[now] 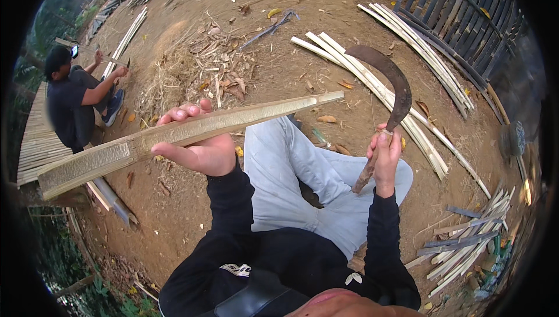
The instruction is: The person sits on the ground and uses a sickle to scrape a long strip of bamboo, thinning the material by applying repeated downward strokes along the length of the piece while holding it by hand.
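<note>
A long split bamboo piece (233,120), hollow side up with its inner joints showing, lies across my left hand (211,152). The thumb is on the near edge and the fingertips show over the far edge. It reaches from the far left to the middle of the view, its wider end at the left. In my right hand (385,157) is a sickle (400,87), gripped by its wooden handle. The dark, rusty blade curves up and to the left, apart from the bamboo. Both hands are above my crossed legs (291,171) in light trousers.
Pale bamboo strips (378,92) lie on the dirt ground at the right, with another bundle (428,55) beside a dark slatted fence (466,14). A strip pile (471,241) is at the lower right. At left, another person (75,95) sits on a bamboo platform (41,136), holding a strip.
</note>
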Motion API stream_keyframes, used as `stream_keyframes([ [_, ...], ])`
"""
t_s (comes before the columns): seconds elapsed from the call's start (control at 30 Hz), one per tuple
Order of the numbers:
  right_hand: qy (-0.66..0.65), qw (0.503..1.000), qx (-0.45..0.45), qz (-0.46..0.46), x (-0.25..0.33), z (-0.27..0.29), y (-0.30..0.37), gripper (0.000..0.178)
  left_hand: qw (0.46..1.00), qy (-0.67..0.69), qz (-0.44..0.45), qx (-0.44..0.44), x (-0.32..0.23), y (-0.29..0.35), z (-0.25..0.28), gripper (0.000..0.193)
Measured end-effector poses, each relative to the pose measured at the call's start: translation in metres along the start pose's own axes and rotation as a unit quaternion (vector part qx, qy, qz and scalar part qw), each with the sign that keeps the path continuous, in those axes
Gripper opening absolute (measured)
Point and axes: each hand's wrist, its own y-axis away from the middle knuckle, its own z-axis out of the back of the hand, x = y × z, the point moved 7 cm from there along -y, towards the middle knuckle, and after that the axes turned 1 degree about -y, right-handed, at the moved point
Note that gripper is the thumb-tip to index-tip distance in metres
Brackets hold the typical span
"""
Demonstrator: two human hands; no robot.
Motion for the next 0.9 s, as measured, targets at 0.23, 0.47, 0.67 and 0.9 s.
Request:
stream_keyframes([
  [0.23, 0.279, 0.929, 0.139, 0.197, 0.045, -0.043, 0.02, 0.019, 0.953, 0.091, 0.005, 0.29, -0.002, 0.015, -0.058, 0.066],
  [0.47, 0.259, 0.906, 0.21, 0.261, 0.035, -0.088, 0.04, 0.016, 0.956, 0.113, -0.024, 0.27, -0.014, 0.041, -0.057, 0.066],
  [0.67, 0.261, 0.924, 0.202, 0.195, -0.001, -0.098, 0.032, 0.021, 0.954, 0.104, -0.025, 0.28, -0.021, 0.055, -0.046, 0.059],
  [0.9, 0.287, 0.914, 0.204, 0.202, -0.023, -0.091, 0.021, 0.018, 0.976, 0.03, -0.061, 0.208, -0.035, 0.08, -0.039, 0.055],
])
